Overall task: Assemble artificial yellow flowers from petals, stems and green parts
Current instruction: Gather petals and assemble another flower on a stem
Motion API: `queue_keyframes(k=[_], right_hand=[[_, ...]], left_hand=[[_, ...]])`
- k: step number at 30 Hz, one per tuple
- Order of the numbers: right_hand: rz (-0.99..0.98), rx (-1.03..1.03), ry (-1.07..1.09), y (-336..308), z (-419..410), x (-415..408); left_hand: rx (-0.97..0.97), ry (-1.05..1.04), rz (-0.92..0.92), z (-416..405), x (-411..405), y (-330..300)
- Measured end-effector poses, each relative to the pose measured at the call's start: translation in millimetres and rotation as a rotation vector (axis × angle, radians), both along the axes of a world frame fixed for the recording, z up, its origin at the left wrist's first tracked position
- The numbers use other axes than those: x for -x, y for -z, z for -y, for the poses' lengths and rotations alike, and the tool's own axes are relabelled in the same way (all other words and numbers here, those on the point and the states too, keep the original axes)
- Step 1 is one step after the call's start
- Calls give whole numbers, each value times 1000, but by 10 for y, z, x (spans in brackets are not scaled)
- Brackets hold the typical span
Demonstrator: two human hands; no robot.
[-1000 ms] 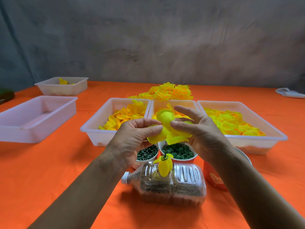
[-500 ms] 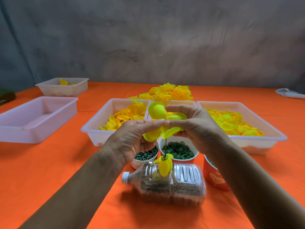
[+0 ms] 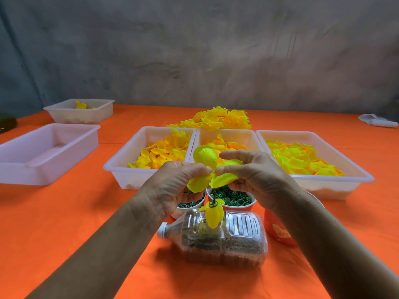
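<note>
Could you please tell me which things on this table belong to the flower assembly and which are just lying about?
In use:
left hand and right hand pinching the petal piece
petal trays
cup of green rings
stem in the bottle

Lying about:
empty tray
crumpled wrapper

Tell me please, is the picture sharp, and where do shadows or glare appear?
Head view: both hands, left hand and right hand, and the petal layer look slightly soft; soft shadows lie on the orange table beside the trays; highlights glint on the plastic bottle; wide-angle bending shows at the edges.
</note>
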State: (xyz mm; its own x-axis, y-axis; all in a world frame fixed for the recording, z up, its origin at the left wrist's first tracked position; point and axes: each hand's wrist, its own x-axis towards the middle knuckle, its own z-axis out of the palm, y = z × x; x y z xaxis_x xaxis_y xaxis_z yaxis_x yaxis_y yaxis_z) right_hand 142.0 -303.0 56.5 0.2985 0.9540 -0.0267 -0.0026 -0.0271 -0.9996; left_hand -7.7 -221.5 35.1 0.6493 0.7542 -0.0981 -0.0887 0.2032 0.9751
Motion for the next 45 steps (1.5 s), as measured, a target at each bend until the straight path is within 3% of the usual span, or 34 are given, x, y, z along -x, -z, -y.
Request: queue_keyframes(k=[9,25,35,39,45], right_hand=[[-176,46,-77,35,0,-23],[-199,46,-97,102,-22,-27],[-409,116,-138,159,-74,-51],[-397,118,-165,156,-68,-49],[-377,100,-173,153,-53,-21]], left_hand=[[64,27,43,64,-19,12],[108,52,33,67,-6,27],[109,64,31,139,-16,-5],[36,-27,-22,143,-20,-7],[67,-1,-32,150,-30,-20]])
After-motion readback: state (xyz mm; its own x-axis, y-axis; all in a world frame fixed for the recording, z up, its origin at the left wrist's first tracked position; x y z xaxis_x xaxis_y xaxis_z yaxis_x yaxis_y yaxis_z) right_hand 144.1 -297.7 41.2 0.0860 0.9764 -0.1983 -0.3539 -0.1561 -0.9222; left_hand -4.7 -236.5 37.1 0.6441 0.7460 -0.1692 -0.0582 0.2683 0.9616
